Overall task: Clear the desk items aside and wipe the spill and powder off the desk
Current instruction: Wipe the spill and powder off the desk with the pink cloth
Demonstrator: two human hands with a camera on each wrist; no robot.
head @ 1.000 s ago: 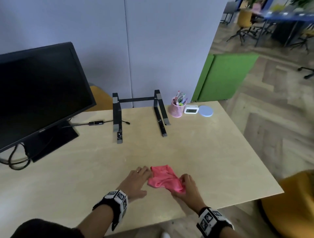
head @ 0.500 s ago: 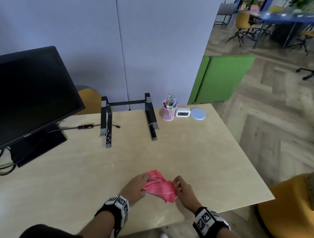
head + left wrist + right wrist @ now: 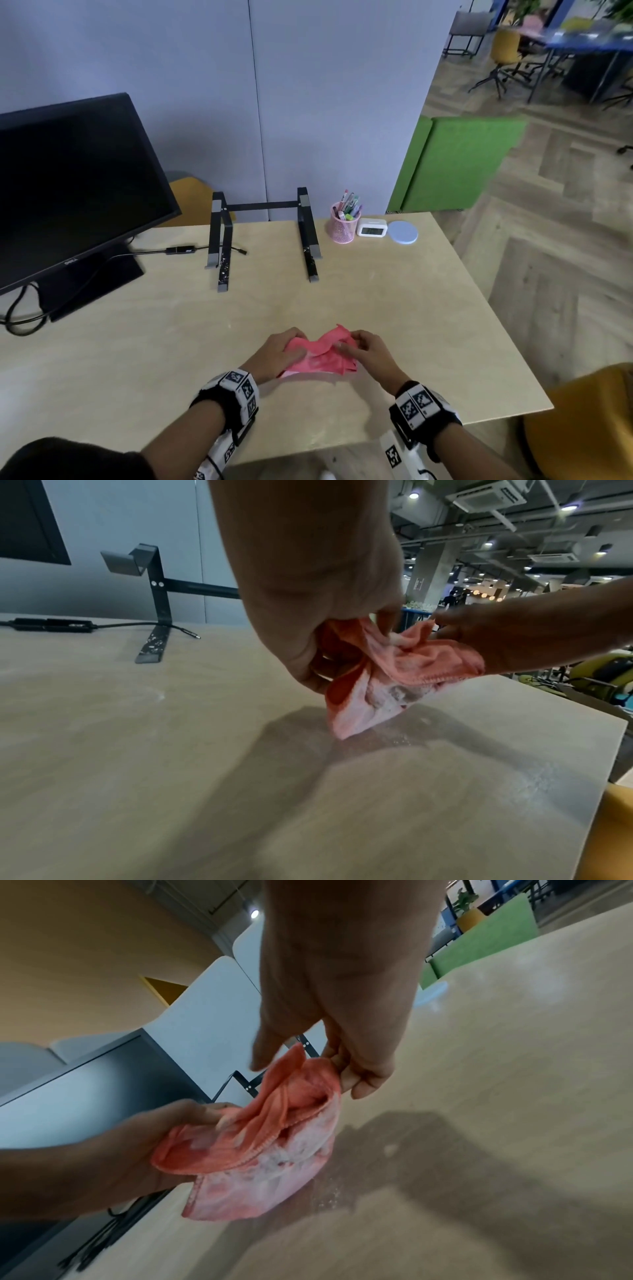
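Both hands have drawn the cloth (image 3: 320,356) nearer the desk's (image 3: 428,308) front edge since a second ago and bunched it up between them. Our left hand (image 3: 279,353) grips one end and our right hand (image 3: 368,351) pinches the other; we judge it light, soft and floppy, best held by its gathered folds. Only the wrist views show white powder (image 3: 383,699) caked underneath and specks (image 3: 329,1196) on the desk below.

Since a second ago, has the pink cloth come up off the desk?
Yes. The pink cloth lay flat on the desk then; now the left hand and right hand hold it bunched, only its lower corner touching.
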